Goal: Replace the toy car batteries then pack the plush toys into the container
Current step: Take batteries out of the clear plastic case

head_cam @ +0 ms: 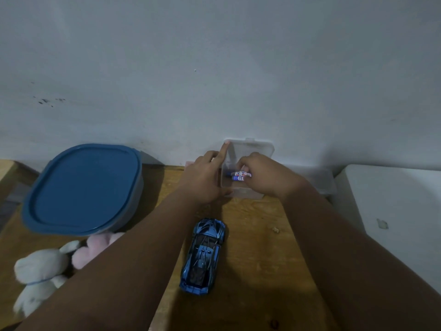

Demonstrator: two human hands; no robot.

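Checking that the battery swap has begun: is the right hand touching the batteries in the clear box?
Touching. The head view shows the right hand with fingertips pinching the batteries inside the clear box.

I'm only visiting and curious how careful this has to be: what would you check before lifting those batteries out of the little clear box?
1. Clear box lid open: ok.
2. Right hand pinches the batteries: ok.
3. Left hand holds the box's left side, steadying it: ok.
4. Toy car within reach on the table, wheels down: ok.
5. Car's battery hatch open and emptied: cannot tell, underside hidden.
6. Blue-lidded container open for the plush toys: not ok, lid on.
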